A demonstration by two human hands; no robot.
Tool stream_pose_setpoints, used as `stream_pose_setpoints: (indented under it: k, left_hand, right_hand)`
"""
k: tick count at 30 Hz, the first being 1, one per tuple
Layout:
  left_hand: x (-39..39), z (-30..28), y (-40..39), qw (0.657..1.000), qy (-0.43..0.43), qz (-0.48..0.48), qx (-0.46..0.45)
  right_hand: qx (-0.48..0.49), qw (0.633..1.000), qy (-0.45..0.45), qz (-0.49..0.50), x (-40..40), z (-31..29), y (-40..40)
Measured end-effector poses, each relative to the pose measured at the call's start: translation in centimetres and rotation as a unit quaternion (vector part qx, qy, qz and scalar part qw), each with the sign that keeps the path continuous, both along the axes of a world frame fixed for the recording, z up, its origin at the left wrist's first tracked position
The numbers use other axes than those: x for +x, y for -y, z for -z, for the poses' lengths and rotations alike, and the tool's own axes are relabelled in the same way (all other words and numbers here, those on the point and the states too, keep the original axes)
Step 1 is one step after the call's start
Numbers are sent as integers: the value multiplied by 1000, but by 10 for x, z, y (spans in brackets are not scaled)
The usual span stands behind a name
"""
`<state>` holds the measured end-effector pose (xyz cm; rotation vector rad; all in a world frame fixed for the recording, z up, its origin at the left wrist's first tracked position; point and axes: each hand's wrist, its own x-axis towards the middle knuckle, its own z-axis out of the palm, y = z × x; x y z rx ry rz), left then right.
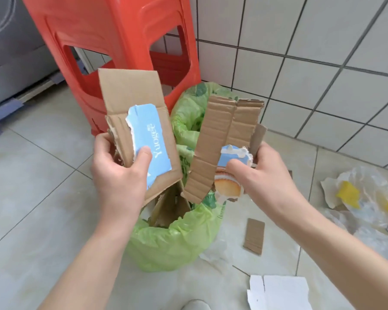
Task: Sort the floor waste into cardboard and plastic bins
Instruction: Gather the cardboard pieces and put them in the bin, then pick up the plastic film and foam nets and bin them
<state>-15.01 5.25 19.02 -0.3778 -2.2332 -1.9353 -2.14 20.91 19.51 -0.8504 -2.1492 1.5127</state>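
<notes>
The left hand (119, 173) gripped one torn cardboard piece (132, 104) bearing a blue label, thumb pressed on the label. The right hand (262, 173) clasped a second cardboard piece (220, 135) with a printed scrap. Both pieces were held above two green-lined bins (177, 240), the nearer holding cardboard. On the floor lay one small cardboard strip (254, 236), one white sheet (280, 291) and crumpled plastic wrap (365, 198), beside one red stool (112, 41).

Cardboard scraps (166, 206) already crowd the near green-lined bin (173, 240) under my hands. The red plastic stool (112, 41) blocks behind; the tiled floor (43, 175) left lies open.
</notes>
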Motion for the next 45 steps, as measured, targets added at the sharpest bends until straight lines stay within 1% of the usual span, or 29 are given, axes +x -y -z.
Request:
stream_pose_setpoints:
  k: [3, 6, 8, 11, 13, 16, 18, 21, 24, 25, 27, 29, 31, 34, 36, 38, 39, 41, 42, 43, 45]
  left_hand:
    - [-9, 7, 7, 999, -7, -35, -21]
    - [-11, 20, 10, 994, -39, -49, -89]
    - [-11, 34, 11, 991, -46, -53, -115]
    - [-6, 56, 7, 993, -18, -59, -98]
    - [-2, 66, 4, 995, -7, -46, -89]
    - [-1, 74, 3, 992, -26, -3, -124]
    - [-4, 77, 6, 989, -27, 11, -142]
    - [-4, 82, 9, 987, 13, 20, -161]
    - [-3, 86, 10, 976, 58, 58, -202]
    - [-4, 88, 9, 969, 77, 75, -222]
    - [-8, 90, 7, 950, 104, 107, -274]
    - [-10, 91, 6, 929, 126, 136, -320]
    - [-10, 92, 5, 917, 138, 155, -340]
    - [-8, 89, 6, 927, 115, 147, -326]
    - [-6, 83, 5, 943, 84, 123, -299]
    - [-6, 80, 5, 951, 62, 110, -282]
    - [-7, 80, 5, 948, 57, 116, -291]
    - [-7, 84, 7, 921, 59, 152, -353]
    - [-7, 87, 9, 907, 62, 168, -382]
    - [-6, 88, 10, 899, 66, 173, -396]
    - [-3, 85, 11, 903, 63, 155, -395]
  right_hand:
    - [52, 998, 18, 19, -15, 0, 4]
    - [111, 993, 40, 30, -27, 5, 9]
    - [152, 986, 55, 37, -35, 10, 11]
    - [208, 973, 87, 43, -49, 19, 19]
    - [225, 968, 106, 27, -59, 27, 28]
    - [276, 955, 112, -13, -68, 35, 42]
    - [276, 958, 75, -22, -67, 31, 46]
    - [276, 959, 23, -65, -65, 23, 50]
    - [283, 955, 19, -88, -70, 29, 55]
    - [273, 957, 36, -89, -72, 36, 55]
    - [235, 962, 104, -92, -74, 52, 55]
    - [217, 951, 188, -115, -71, 67, 54]
    - [213, 937, 234, -147, -69, 72, 54]
    - [175, 946, 232, -146, -70, 64, 54]
    - [189, 955, 196, -117, -72, 56, 50]
    - [227, 958, 157, -79, -70, 52, 47]
    - [252, 954, 148, -69, -68, 52, 45]
    - [283, 943, 156, -77, -63, 56, 42]
    - [284, 941, 163, -86, -60, 59, 41]
    - [280, 941, 164, -94, -57, 62, 39]
    - [265, 948, 148, -100, -47, 65, 33]
